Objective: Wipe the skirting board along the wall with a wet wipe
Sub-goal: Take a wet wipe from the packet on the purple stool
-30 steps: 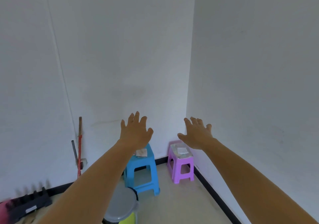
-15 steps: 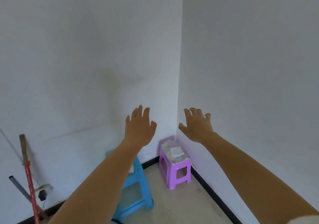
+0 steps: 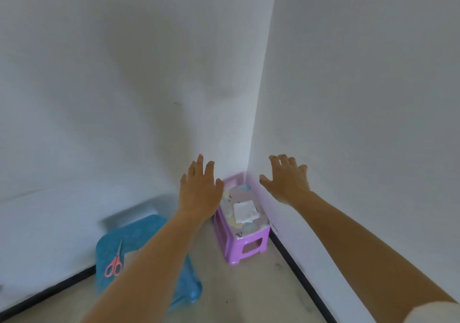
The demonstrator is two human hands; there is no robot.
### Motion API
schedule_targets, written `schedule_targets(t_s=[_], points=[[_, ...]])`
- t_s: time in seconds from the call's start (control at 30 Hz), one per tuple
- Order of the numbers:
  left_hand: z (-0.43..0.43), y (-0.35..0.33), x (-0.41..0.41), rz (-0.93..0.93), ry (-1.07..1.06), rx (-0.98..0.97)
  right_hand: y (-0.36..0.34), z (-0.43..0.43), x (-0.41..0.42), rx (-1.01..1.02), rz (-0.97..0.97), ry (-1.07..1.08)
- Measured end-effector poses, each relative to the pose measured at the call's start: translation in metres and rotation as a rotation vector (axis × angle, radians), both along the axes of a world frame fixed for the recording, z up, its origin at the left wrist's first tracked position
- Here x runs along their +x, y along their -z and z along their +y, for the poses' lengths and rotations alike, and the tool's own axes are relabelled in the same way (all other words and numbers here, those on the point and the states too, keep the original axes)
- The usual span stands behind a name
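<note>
Reaching forward toward the corner, both hands are held out with nothing in them: the left hand (image 3: 200, 190) and the right hand (image 3: 286, 180) are seen from the back, fingers spread and straight, apart from each other and raised above the stools. A folded white wipe (image 3: 245, 211) is laid flat on top of the purple stool (image 3: 245, 239), which is set in the corner just beside the right wall, probably so that the wipe is kept off the floor and close to the work. The black skirting board (image 3: 298, 270) is seen running along the foot of the right wall past that stool, and another stretch is seen along the left wall behind the blue stool (image 3: 139, 235), on whose seat pink-handled scissors (image 3: 116, 258) are laid. Wiping is judged not yet begun, since the wipe is untouched. A reach down to the purple stool is judged to come next, the wipe to be pinched at an edge; whether it is damp cannot be told
</note>
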State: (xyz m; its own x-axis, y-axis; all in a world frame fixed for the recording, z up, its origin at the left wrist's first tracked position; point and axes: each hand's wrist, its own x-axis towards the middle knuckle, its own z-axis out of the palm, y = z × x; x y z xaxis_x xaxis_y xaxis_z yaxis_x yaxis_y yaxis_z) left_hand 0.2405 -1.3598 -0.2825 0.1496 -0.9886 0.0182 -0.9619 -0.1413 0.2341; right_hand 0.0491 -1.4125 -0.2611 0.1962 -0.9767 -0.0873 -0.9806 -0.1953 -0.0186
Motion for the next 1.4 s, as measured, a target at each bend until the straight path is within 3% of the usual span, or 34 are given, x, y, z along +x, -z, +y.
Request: schedule_targets(t_s=[0.17,0.57,0.8,0.93,1.07,1.23,1.4], points=[[-0.084,0.102,0.017,0.085,-0.040,0.188,0.109,-0.074,0.013,0.220,-0.001,0.015],[-0.214,0.440,0.006,0.175,0.112,0.563,0.436,-0.183,0.006,0.607,-0.087,0.273],[-0.205,0.542,-0.011,0.118,0.226,0.592,0.537,-0.203,0.012,0.521,-0.297,0.545],[-0.200,0.552,-0.016,0.043,0.236,0.596,0.560,-0.207,0.019,0.539,-0.486,0.722],[-0.211,0.542,-0.013,-0.015,0.276,0.740,0.557,-0.201,0.024,0.551,-0.657,0.765],[-0.220,0.468,-0.020,-0.011,0.301,0.720,0.474,-0.184,0.004,0.530,-0.764,0.713],[-0.204,0.348,-0.051,0.144,0.337,0.591,0.348,-0.147,-0.023,0.449,-0.837,0.768]])
